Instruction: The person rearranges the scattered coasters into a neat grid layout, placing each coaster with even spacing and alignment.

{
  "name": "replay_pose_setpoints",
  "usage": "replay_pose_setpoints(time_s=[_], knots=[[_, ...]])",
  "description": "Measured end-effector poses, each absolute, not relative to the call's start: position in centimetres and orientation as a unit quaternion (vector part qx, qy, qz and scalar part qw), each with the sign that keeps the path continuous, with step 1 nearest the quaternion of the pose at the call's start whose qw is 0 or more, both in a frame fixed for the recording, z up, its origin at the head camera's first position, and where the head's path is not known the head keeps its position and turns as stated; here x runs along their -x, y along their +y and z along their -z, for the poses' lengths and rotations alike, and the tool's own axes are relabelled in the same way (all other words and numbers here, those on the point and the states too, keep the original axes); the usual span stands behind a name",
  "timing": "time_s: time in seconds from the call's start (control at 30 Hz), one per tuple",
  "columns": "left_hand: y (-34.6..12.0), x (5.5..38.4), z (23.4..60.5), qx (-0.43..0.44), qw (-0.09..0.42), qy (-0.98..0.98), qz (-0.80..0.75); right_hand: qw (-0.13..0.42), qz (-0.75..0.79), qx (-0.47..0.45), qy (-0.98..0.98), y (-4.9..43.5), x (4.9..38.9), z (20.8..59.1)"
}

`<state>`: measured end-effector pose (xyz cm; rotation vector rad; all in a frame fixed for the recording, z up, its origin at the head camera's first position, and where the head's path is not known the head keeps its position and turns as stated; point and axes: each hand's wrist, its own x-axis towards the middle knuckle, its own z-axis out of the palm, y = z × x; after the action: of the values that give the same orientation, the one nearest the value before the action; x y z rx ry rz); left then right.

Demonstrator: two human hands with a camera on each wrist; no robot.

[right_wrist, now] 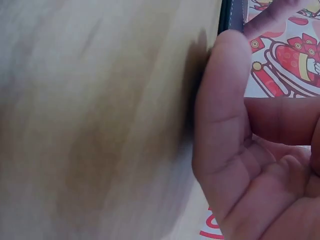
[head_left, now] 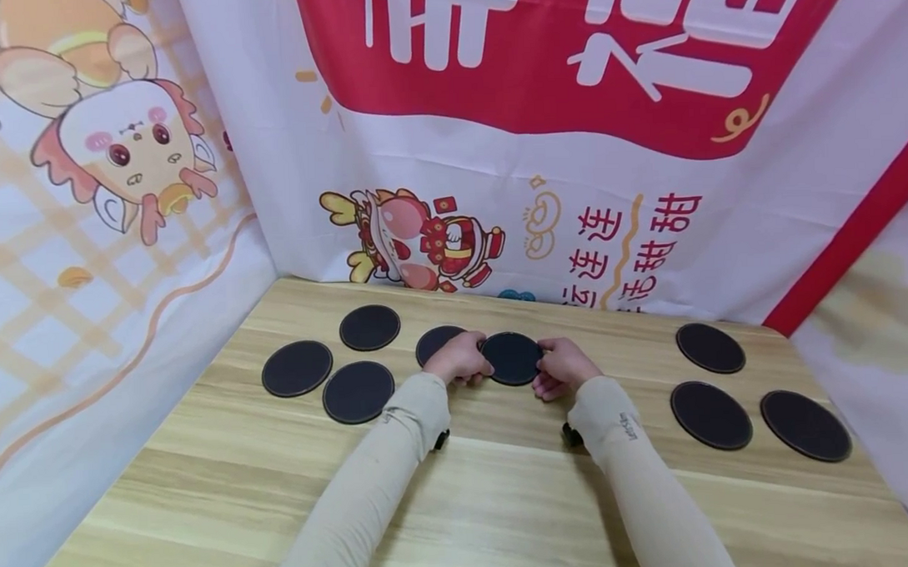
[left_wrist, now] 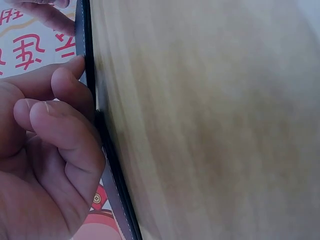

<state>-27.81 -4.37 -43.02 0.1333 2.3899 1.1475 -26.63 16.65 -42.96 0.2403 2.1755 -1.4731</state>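
A round black coaster (head_left: 512,358) with a thin light rim line is at the middle of the far half of the wooden table, between both hands. My left hand (head_left: 460,358) pinches its left edge, with the other fingers curled in. From the opposite side, my right hand (head_left: 564,367) holds the right edge between thumb and finger. A second coaster (head_left: 435,341) lies just left, partly covered by my left hand. In the left wrist view, the edge of the held coaster (left_wrist: 86,40) meets the fingertips. The right wrist view shows only a sliver of that coaster (right_wrist: 234,17).
Three more coasters lie at the left, one of them the near coaster (head_left: 358,392). Three others lie at the right, including the inner coaster (head_left: 710,415). The wooden table (head_left: 499,507) ends at a printed cloth (head_left: 434,142) behind and cloths at both sides.
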Motion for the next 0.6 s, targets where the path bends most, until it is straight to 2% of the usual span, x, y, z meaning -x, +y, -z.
replay_pose_setpoints(time_s=[0.33, 0.6], knots=[[-3.9, 27.2, 42.8, -0.049, 0.237, 0.876, -0.417, 0.217, 0.468, -0.028, 0.856, 19.8, 25.1, 41.5], [-1.8, 27.1, 42.3, -0.066, 0.158, 0.924, -0.343, 0.193, 0.431, 0.013, 0.882, 24.7, 22.4, 40.2]])
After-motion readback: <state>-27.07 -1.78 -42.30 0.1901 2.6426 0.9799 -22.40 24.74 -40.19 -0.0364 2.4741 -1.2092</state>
